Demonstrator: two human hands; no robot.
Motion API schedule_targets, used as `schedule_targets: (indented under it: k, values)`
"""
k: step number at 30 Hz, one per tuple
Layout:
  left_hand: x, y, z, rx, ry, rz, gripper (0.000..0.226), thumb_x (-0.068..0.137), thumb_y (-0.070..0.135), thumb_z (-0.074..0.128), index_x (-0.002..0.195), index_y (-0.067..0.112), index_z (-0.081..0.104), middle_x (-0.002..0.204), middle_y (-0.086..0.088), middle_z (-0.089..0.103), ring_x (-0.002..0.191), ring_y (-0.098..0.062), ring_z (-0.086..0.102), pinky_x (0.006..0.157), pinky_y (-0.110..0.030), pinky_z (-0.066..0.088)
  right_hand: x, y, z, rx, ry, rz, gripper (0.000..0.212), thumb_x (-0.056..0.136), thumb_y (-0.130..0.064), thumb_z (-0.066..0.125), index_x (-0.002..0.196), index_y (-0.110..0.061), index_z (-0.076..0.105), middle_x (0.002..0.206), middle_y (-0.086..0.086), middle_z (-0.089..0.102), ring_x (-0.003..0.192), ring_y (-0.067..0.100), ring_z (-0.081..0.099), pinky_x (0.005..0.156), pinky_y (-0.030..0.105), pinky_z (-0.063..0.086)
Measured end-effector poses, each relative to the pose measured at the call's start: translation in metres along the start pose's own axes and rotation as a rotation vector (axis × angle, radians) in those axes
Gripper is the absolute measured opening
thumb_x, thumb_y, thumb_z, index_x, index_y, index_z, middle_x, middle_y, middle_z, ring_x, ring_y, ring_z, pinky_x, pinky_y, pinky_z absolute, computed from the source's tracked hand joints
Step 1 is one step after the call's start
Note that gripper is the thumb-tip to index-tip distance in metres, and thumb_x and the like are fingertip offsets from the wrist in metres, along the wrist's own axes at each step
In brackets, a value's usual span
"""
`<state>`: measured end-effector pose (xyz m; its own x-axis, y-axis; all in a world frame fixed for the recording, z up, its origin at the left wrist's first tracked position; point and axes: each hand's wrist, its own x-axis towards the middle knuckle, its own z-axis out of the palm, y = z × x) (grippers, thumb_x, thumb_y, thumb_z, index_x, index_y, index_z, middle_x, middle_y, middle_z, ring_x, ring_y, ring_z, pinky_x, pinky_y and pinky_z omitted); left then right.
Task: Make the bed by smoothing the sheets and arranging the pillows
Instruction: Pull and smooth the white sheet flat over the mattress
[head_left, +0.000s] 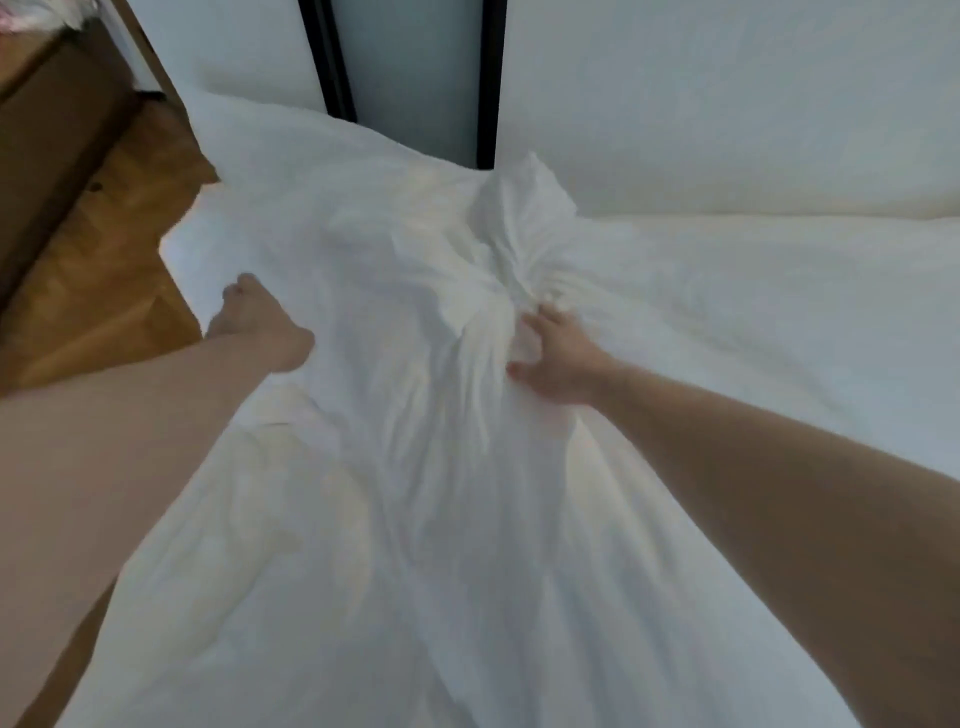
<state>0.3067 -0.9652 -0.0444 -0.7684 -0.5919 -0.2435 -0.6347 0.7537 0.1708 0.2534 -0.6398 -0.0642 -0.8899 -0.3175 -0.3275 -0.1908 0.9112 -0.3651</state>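
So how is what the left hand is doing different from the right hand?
The right hand sits mid-bed with fingers curled into a bunched, wrinkled part of the white sheet; the left hand is out at the sheet's left edge, beside the wooden floor. The cloth puckers around the right hand, while it lies flatter by the left hand. The left hand's grip is too blurred to judge. Both arms are bare and stretched forward over the same sheet.

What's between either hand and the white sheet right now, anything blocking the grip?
Nothing visible. The right hand already grips a bunched fold of the white sheet mid-bed. The left hand sits at the sheet's left edge by the wooden floor; its fingers are blurred, so its grip is unclear.
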Motion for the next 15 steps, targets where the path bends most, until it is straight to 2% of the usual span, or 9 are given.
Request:
schedule_targets:
  k: [1,3,5,8,10,13,15]
  values:
    - [-0.016,-0.015,0.033,0.082,-0.154,0.01,0.095,0.086,0.044,0.072,0.157,0.008,0.021,0.16,-0.017,0.025,0.137,-0.042,0.044,0.106,-0.046,0.044,-0.013,0.007,0.034,-0.055,-0.127,0.029,0.082,0.095,-0.05,0.062,0.16,-0.017,0.025,0.169,0.012,0.012,0.155,0.031,0.019,0.123,0.037,0.023]
    - [-0.054,-0.051,0.094,0.177,-0.423,0.011,0.109,0.078,0.066,0.07,0.16,0.015,0.02,0.166,-0.013,0.014,0.148,-0.035,0.033,0.116,-0.043,0.036,-0.051,0.019,0.099,-0.064,-0.319,0.118,0.081,0.094,-0.057,0.058,0.159,-0.019,0.026,0.169,0.01,0.011,0.155,0.029,0.018,0.123,0.04,0.025]
    - [-0.093,-0.086,0.14,0.184,-0.556,-0.033,0.116,0.076,0.072,0.07,0.161,0.017,0.013,0.168,-0.01,0.007,0.151,-0.032,0.027,0.12,-0.04,0.032,-0.093,0.029,0.151,-0.059,-0.42,0.208,0.08,0.092,-0.062,0.056,0.157,-0.025,0.027,0.167,0.005,0.017,0.153,0.029,0.023,0.121,0.05,0.027]
    - [-0.14,-0.14,0.182,0.184,-0.584,-0.105,0.123,0.071,0.069,0.076,0.162,0.02,0.008,0.166,-0.008,0.012,0.148,-0.034,0.032,0.118,-0.042,0.035,-0.143,0.05,0.194,-0.058,-0.464,0.329,0.082,0.094,-0.061,0.052,0.16,-0.034,0.013,0.17,-0.005,0.006,0.157,0.026,0.009,0.12,0.061,0.018]
    - [-0.167,-0.176,0.194,0.148,-0.528,-0.184,0.134,0.06,0.073,0.08,0.161,0.022,0.008,0.165,-0.006,0.012,0.148,-0.037,0.029,0.117,-0.05,0.034,-0.165,0.063,0.208,-0.031,-0.485,0.394,0.082,0.096,-0.061,0.049,0.161,-0.035,0.007,0.171,-0.008,-0.001,0.158,0.024,0.003,0.121,0.062,0.016]
    - [-0.204,-0.214,0.197,0.104,-0.381,-0.411,0.145,0.044,0.083,0.081,0.156,0.018,0.016,0.161,-0.01,0.017,0.146,-0.041,0.026,0.115,-0.064,0.027,-0.198,0.066,0.222,0.059,-0.373,0.426,0.079,0.095,-0.062,0.048,0.16,-0.031,0.015,0.171,-0.002,0.009,0.156,0.025,0.013,0.122,0.056,0.022]
    - [-0.223,-0.227,0.194,0.097,-0.389,-0.523,0.139,0.049,0.087,0.076,0.154,0.014,0.022,0.156,-0.016,0.029,0.142,-0.043,0.032,0.117,-0.062,0.024,-0.228,0.047,0.228,0.179,-0.184,0.358,0.086,0.088,-0.075,0.046,0.158,-0.027,0.028,0.166,0.002,0.025,0.152,0.025,0.026,0.122,0.049,0.027]
